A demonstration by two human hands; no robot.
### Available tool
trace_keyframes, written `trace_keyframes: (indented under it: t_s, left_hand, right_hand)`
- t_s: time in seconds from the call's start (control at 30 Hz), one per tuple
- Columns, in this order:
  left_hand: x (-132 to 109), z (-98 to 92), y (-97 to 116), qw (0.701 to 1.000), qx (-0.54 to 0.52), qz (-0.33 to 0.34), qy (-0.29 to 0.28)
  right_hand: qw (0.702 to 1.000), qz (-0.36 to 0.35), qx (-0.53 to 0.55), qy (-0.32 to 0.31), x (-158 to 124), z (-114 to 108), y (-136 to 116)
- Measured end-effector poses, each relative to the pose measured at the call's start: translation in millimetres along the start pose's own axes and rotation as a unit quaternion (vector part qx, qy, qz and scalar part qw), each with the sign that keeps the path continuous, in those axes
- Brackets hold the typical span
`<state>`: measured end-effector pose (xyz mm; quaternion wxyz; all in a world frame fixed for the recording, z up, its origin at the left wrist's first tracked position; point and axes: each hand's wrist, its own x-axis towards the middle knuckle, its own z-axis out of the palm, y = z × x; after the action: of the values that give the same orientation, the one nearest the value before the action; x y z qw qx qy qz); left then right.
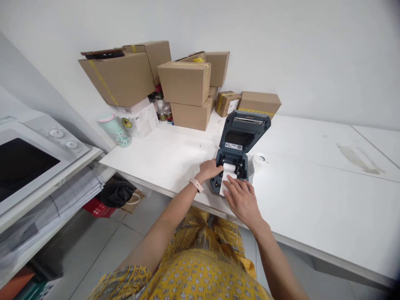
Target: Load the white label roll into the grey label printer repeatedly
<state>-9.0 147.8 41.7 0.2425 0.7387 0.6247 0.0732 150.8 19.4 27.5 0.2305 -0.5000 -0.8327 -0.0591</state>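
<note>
A dark grey label printer stands on the white table with its lid swung up. A white paper roll lies inside, and its loose end hangs out over the front. My left hand rests against the printer's left side, fingers curled on the case. My right hand lies flat with fingers stretched out, fingertips on the paper strip at the printer's front edge.
Several cardboard boxes are stacked at the back of the table by the wall. A mint bottle and a white carton stand at the left. A small tape roll lies right of the printer. A white microwave sits on a shelf at far left.
</note>
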Motion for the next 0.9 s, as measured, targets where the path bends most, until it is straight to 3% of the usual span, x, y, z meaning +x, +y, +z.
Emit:
trace_keyframes:
  t_s: [0.27,0.33,0.37,0.43,0.5,0.57,0.63,0.67,0.77,0.9]
  left_hand:
    - [-9.4,-2.7,-6.2,0.999,-0.033,0.023,0.001]
    - [-9.1,-8.0,-7.6,0.997,-0.068,0.014,0.03]
    - [-7.2,-12.8,-6.4,0.993,-0.094,0.007,0.07]
    - [1.0,-27.1,1.3,0.97,-0.156,0.017,0.185]
    - [14.9,-46.7,16.0,0.93,-0.212,0.095,0.285]
    - [31.9,-67.7,34.2,0.901,-0.263,0.182,0.292]
    - [46.5,-85.2,50.1,0.891,-0.308,0.215,0.255]
    - [51.0,-90.9,55.6,0.888,-0.325,0.221,0.238]
    - [47.9,-90.6,57.9,0.877,-0.355,0.237,0.22]
    - [9.4,-46.1,38.7,0.886,-0.329,0.207,0.254]
  right_hand:
    - [0.997,-0.003,0.073,0.023,-18.5,-2.0,-8.3]
    - [0.988,0.03,0.131,0.076,-17.4,-11.3,1.7]
    - [0.978,0.069,0.154,0.125,-11.9,-18.4,11.4]
    - [0.937,0.172,0.184,0.242,11.5,-35.7,39.4]
    - [0.886,0.239,0.218,0.331,50.0,-52.9,74.6]
    - [0.842,0.26,0.321,0.346,95.7,-65.1,107.7]
    - [0.797,0.288,0.434,0.305,135.8,-70.3,129.4]
    - [0.792,0.285,0.462,0.28,149.9,-70.7,134.0]
    - [0.809,0.242,0.476,0.246,160.3,-66.6,124.9]
    - [0.87,0.19,0.368,0.27,124.9,-59.9,89.8]
